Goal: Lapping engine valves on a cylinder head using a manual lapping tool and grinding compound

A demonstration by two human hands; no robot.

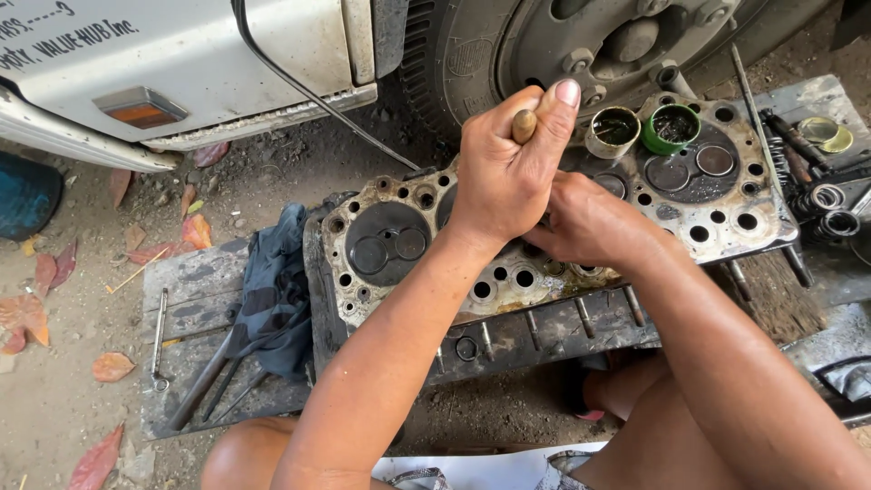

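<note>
overhead, a white vehicle body (209, 54) fills the far left, and beside it a large dark wheel (581, 45) stands at the far middle, both on dusty ground scattered with dry reddish leaves (27, 313). nearer lies a grimy cylinder head (399, 245), long and flat, resting across weathered wooden boards (195, 290) and running from left of centre out to the right, its face showing round valve recesses and many bolt holes. a dark blue rag (277, 290) is bunched against its left end, with a wrench (159, 340) and a few thin rods lying on the boards just left of that. at the far right, coiled valve springs (830, 209) sit beside the head. on the head's far right part stand two small round tins, one green (671, 129) and one dull metal (612, 132), just beside each other. the left hand (508, 172) is above the middle of the head, fingers curled tight around a wooden handle (523, 125) whose rounded tip pokes up by the thumb. the right hand (590, 222) sits just under and to the right of it, close to the head's surface; its fingers are hidden, so i cannot tell how far it is closed or what it holds.
</note>
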